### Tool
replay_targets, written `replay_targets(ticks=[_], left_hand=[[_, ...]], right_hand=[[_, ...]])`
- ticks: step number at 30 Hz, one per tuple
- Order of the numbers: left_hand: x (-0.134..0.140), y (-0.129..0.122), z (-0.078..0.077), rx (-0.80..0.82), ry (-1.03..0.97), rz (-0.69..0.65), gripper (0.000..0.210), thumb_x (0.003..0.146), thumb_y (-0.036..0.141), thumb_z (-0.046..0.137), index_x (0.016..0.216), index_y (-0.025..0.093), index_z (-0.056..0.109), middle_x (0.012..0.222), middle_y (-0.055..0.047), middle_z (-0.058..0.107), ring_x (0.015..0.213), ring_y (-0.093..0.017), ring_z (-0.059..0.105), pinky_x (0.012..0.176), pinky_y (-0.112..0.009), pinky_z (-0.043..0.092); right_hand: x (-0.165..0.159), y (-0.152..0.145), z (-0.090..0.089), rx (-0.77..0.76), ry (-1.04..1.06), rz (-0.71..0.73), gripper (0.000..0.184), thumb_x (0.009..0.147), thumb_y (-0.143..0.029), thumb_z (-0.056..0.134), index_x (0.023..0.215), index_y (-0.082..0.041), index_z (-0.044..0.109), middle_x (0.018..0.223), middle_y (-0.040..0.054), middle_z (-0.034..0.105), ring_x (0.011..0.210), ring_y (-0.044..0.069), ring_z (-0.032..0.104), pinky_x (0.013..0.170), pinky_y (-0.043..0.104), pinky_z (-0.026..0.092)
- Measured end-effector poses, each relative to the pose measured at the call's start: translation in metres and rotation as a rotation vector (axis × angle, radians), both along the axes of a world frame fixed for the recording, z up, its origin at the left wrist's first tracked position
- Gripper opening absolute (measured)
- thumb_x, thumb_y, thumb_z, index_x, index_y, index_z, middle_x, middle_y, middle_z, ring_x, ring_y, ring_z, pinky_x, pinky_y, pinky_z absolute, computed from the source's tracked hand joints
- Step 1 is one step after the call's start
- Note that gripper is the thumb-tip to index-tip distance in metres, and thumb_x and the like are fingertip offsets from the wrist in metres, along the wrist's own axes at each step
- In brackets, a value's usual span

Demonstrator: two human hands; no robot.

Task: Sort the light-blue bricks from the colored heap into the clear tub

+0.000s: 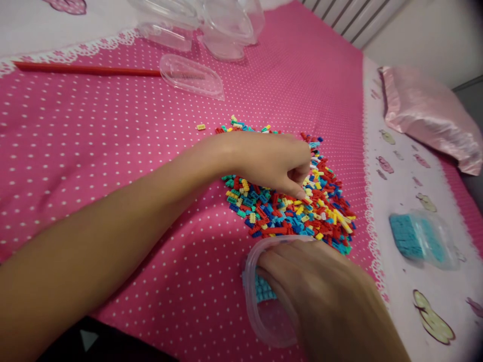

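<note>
My left hand [273,161] reaches over a loose pile of small building bricks [271,216] in red, yellow, blue, green and white. Its fingers are curled and the thumb is bent in toward them, low among the bricks; what lies between them is too small to make out. Just in front, my right hand [320,281] dips into a clear round-rimmed plastic tub [251,306]. Those fingers are bent together inside the rim, with their tips hidden. Turquoise joined bricks [264,289] show inside the tub beneath them.
A clear container with a turquoise brick block [407,236] lies on the right. At the back are clear plastic containers [226,25], a clear oval lid [192,75] and a red stick [90,69]. One yellow brick [200,127] lies apart. A pink pillow [430,110] rests at the far right.
</note>
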State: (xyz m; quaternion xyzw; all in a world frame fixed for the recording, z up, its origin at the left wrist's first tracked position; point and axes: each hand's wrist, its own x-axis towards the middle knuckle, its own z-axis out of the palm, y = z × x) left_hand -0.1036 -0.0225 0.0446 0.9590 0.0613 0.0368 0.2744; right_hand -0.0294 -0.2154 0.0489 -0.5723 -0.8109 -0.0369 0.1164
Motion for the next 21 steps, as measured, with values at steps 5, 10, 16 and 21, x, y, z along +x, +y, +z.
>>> replay_targets(ticks=[5,10,16,21], left_hand=[[0.0,-0.001,0.001,0.027,0.011,0.011,0.02,0.09,0.031,0.066,0.082,0.017,0.078,0.068,0.003,0.068,0.057,-0.008,0.048,0.059,-0.029,0.026],[0.0,-0.001,0.001,0.035,0.006,0.015,0.019,0.09,0.03,0.066,0.081,0.017,0.078,0.068,0.003,0.069,0.057,-0.008,0.049,0.06,-0.027,0.027],[0.001,0.0,-0.001,0.019,0.007,0.004,0.019,0.09,0.029,0.067,0.081,0.017,0.078,0.069,0.002,0.07,0.058,-0.008,0.05,0.06,-0.028,0.027],[0.0,0.0,0.0,0.025,0.03,0.0,0.019,0.09,0.03,0.066,0.085,0.018,0.079,0.073,0.002,0.072,0.061,-0.009,0.052,0.062,-0.027,0.03]], right_hand=[[0.003,0.0,0.007,0.002,0.013,0.005,0.043,0.078,0.002,0.035,0.069,-0.021,0.07,0.072,0.0001,0.076,0.061,0.019,0.07,0.06,0.033,0.052],[0.003,-0.001,0.0,-0.056,0.033,0.001,0.041,0.077,0.002,0.039,0.076,-0.021,0.074,0.077,-0.001,0.077,0.065,0.02,0.071,0.06,0.035,0.053],[0.001,-0.002,-0.005,-0.082,0.027,0.005,0.042,0.081,0.002,0.04,0.079,-0.02,0.075,0.078,-0.0007,0.077,0.068,0.021,0.072,0.062,0.037,0.055],[0.008,-0.005,0.0,-0.02,0.052,0.019,0.042,0.093,-0.006,0.038,0.075,-0.021,0.073,0.076,0.0014,0.077,0.066,0.02,0.071,0.057,0.036,0.053]])
